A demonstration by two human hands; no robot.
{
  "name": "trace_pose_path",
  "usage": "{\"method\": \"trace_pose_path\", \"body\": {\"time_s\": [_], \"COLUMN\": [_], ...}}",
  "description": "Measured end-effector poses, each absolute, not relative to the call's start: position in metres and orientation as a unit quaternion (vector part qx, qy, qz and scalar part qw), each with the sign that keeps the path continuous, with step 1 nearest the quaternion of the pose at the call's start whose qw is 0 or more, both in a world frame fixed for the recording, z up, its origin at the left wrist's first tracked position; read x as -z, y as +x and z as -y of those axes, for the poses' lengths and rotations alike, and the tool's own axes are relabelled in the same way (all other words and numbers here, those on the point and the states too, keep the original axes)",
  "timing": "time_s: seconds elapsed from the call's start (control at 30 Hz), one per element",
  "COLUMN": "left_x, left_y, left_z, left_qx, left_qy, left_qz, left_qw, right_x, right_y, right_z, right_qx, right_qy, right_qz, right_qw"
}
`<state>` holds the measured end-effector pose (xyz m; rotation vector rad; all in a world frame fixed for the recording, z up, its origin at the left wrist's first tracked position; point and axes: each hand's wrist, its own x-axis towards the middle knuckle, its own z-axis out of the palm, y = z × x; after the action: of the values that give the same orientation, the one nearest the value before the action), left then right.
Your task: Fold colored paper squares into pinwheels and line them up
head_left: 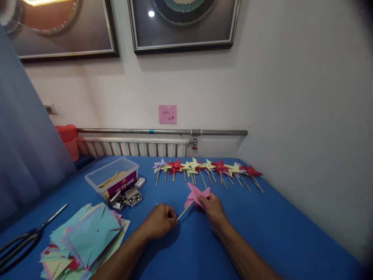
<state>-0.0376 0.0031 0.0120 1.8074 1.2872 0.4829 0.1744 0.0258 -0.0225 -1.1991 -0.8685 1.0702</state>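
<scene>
A pink paper pinwheel (196, 195) on a thin wooden stick is held between my two hands above the blue table. My right hand (214, 212) pinches the pinwheel near its middle, thumb in front and the other fingers partly hidden behind the paper. At the stick's lower end is my left hand (163, 220), its fingers curled closed around the tip. Farther back lies a row of finished-looking pinwheels, among them a red pinwheel (175, 166) and a yellow pinwheel (234, 169), with their sticks pointing toward me.
Left of my hands lies a pile of cut coloured paper squares (90, 233), with black-handled scissors (32, 235) beyond it. A clear plastic box (96, 175) holds wooden sticks. Small open boxes of metal pins (134, 198) stand before it. A wall with pipes (131, 131) bounds the back.
</scene>
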Motion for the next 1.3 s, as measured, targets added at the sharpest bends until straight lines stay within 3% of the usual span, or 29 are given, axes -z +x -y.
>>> {"method": "trace_pose_path", "body": {"time_s": [0.6,0.77,1.03,1.3], "left_x": [0.003,0.0,-0.006,-0.003], "left_y": [-0.038,-0.031,-0.021,-0.019], "left_z": [-0.01,-0.013,-0.005,-0.006], "left_qx": [-0.239,-0.314,-0.386,-0.401], "left_qy": [0.696,0.58,0.482,0.481], "left_qz": [-0.497,-0.531,-0.488,-0.483], "left_qw": [0.46,0.533,0.617,0.612], "right_x": [0.011,0.004,-0.002,-0.003], "right_y": [0.175,0.17,0.127,0.123], "right_z": [-0.021,-0.014,0.028,0.031], "right_qx": [-0.497,-0.414,-0.348,-0.327], "right_qy": [-0.486,-0.537,-0.509,-0.554], "right_qz": [0.363,0.37,0.656,0.652], "right_qw": [0.62,0.635,0.435,0.401]}}
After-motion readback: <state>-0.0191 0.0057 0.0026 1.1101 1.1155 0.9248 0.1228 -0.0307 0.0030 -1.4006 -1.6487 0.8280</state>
